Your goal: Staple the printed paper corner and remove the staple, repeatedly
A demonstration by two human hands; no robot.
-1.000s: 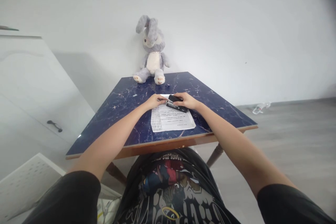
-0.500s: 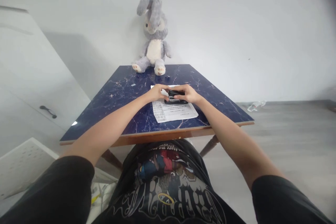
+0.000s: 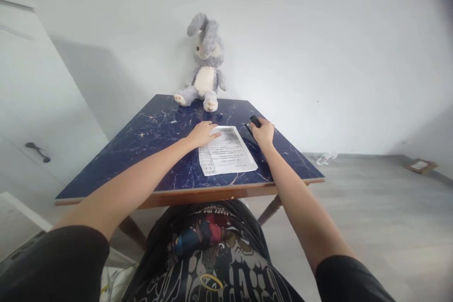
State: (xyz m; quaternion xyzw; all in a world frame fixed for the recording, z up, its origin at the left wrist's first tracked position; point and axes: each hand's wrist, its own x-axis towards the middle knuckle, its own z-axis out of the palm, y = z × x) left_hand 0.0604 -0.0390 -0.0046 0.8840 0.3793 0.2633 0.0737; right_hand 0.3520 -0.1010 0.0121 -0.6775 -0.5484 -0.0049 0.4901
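On the dark blue marbled table (image 3: 148,151) lies a sheet of printed paper (image 3: 230,155), its text running across it. My left hand (image 3: 204,134) rests on the paper's upper left edge with its fingers stretched out flat, holding nothing. To the right of the sheet, my right hand (image 3: 264,132) is closed around a black stapler (image 3: 255,121). The stapler's front part sticks out on the left of the fingers, at or just above the tabletop. The rest of it is hidden by the hand.
A grey plush rabbit (image 3: 205,71) sits at the table's back edge against the white wall. A white cabinet with a dark handle (image 3: 37,152) stands at left. On the floor at right are a clear plastic item (image 3: 326,158) and a flat brown box (image 3: 422,165).
Both hands were together at the stapler over the paper. My right hand has carried the stapler off to the right; my left hand has let go and flattened onto the paper. The view has shifted.
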